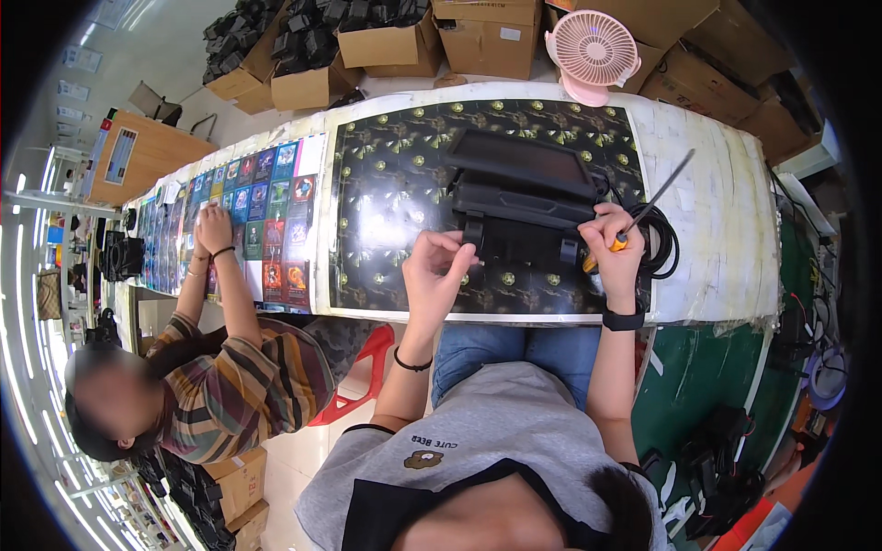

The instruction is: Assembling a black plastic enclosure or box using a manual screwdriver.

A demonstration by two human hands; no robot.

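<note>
A black device with a flat dark panel lies before me on a dark patterned sheet. Two short black brackets stick out from its near side. By the left bracket, my left hand has thumb and fingertips drawn together; whatever may be between them is too small to make out. My right hand, at the device's near right corner, is closed round a screwdriver with a yellow-orange handle. Its long thin shaft points up and to the right. A coiled black cable lies just beyond that hand.
A pink fan stands on the table's far edge. Open cardboard boxes line the far side, several filled with black parts. To my left, a seated person rests clasped hands on a sheet of colourful cards.
</note>
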